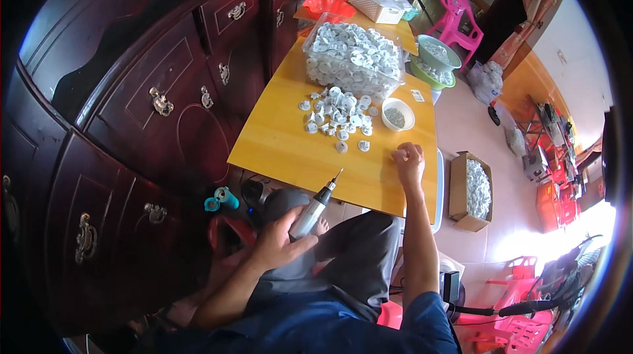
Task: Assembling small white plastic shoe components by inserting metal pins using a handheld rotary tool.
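My left hand (pixel 283 240) is wrapped round a grey and black electric screwdriver (pixel 312 214), its thin bit pointing up and away over the near edge of the wooden table (pixel 277 149). At the table's right side my right hand (pixel 410 161) is closed in a pinch. Something small and pale may be between its fingertips, too small to make out. Beyond it stands a white bowl (pixel 408 115) of tiny grey metal pieces, perhaps screws. Left of the bowl lies a loose heap of small round white plastic parts (pixel 341 111); a few sit apart nearer me.
Behind the heap, a clear plastic bin (pixel 356 83) brims with similar white parts. A red basin (pixel 328 7) and a white basket (pixel 376 7) sit farther back. Right of the table are stacked basins (pixel 438 57), a pink chair (pixel 458 21) and a cardboard box (pixel 458 189). Dark cabinets (pixel 165 90) line the left.
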The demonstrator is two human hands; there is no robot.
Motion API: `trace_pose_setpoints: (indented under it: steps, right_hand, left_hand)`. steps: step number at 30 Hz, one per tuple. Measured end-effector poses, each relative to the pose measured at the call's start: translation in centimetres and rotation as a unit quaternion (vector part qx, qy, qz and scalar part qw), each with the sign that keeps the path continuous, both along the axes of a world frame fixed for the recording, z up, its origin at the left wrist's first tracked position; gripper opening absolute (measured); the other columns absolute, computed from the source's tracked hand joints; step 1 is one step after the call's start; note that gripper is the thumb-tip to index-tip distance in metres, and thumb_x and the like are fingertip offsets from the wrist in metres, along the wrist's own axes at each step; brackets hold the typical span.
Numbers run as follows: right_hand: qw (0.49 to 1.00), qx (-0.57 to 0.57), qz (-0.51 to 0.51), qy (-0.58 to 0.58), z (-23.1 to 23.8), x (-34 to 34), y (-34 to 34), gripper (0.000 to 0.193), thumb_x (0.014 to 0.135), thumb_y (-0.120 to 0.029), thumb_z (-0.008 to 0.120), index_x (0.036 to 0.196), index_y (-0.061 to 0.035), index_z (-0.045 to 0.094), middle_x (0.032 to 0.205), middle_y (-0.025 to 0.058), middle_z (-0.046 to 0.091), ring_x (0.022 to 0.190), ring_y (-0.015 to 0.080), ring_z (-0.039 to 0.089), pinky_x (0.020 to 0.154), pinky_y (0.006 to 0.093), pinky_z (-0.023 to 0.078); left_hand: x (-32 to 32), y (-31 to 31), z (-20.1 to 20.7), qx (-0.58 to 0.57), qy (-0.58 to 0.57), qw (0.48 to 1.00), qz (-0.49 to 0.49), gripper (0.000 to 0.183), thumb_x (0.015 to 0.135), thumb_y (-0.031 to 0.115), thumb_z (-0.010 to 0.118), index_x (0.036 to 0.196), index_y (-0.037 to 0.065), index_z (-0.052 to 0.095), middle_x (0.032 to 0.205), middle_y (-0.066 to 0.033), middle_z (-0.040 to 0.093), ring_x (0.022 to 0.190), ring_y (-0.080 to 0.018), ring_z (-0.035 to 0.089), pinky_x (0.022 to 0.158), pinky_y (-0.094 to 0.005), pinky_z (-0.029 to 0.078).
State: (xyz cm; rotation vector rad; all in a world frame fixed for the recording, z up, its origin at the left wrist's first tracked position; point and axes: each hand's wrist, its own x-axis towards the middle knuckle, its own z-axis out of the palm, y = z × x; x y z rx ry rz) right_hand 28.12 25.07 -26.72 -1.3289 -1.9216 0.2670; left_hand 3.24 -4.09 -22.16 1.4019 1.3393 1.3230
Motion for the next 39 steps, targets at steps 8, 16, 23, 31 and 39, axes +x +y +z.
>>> trace_pose_setpoints:
  steps: [8,16,23,31,39]
  right_hand:
    - [0.847,-0.331,0.144,0.391,0.0,-6.1,-8.1,0.016,0.087,-0.008,0.071,0.101,-0.0037,0.065,0.084,-0.0025,0.061,0.075,0.0062,0.054,0.068,0.0217,0.044]
    - [0.685,-0.428,0.186,0.56,-0.2,-8.4,-11.0,0.023,0.092,0.003,0.059,0.115,-0.0022,0.059,0.108,0.0088,0.064,0.097,0.0173,0.065,0.086,0.0255,0.053]
    - [0.73,-0.43,0.2,0.492,-0.1,-8.4,-11.6,0.022,0.093,0.0,0.058,0.115,-0.001,0.058,0.104,0.0089,0.066,0.088,0.0153,0.066,0.082,0.0259,0.055]
    - [0.775,-0.406,0.178,0.451,0.3,-9.3,-12.5,0.022,0.092,-0.003,0.061,0.114,-0.0004,0.061,0.097,0.0061,0.067,0.082,0.0114,0.065,0.076,0.0236,0.054]
    - [0.808,-0.365,0.202,0.416,0.3,-9.4,-12.4,0.02,0.092,-0.003,0.061,0.111,-0.0002,0.063,0.102,0.0088,0.068,0.082,0.0127,0.064,0.076,0.026,0.054]
  left_hand:
    - [0.1,-0.4,0.7,-0.045,0.012,0.999,0.007,0.053,0.082,0.016,0.072,0.129,0.001,0.051,0.102,-0.008,0.07,0.096,-0.0174,0.068,0.085,-0.0317,0.052]
    - [0.0,-0.5,0.7,-0.05,0.009,0.999,0.013,0.053,0.083,0.014,0.071,0.13,0.001,0.05,0.097,-0.007,0.069,0.09,-0.0166,0.068,0.082,-0.032,0.052]
    - [0.0,-0.4,0.4,-0.06,0.015,0.998,0.004,0.053,0.083,0.017,0.071,0.129,0.0,0.049,0.095,-0.0078,0.07,0.09,-0.0189,0.069,0.082,-0.0327,0.053]
    - [-0.1,-0.4,-0.4,-0.063,0.05,0.997,0.016,0.052,0.084,0.022,0.071,0.126,0.001,0.051,0.096,-0.0122,0.071,0.091,-0.0256,0.07,0.081,-0.0367,0.053]
    - [0.0,-0.4,-0.6,-0.075,0.053,0.996,0.012,0.049,0.085,0.023,0.071,0.124,0.001,0.052,0.095,-0.0126,0.071,0.09,-0.0262,0.07,0.08,-0.0372,0.053]
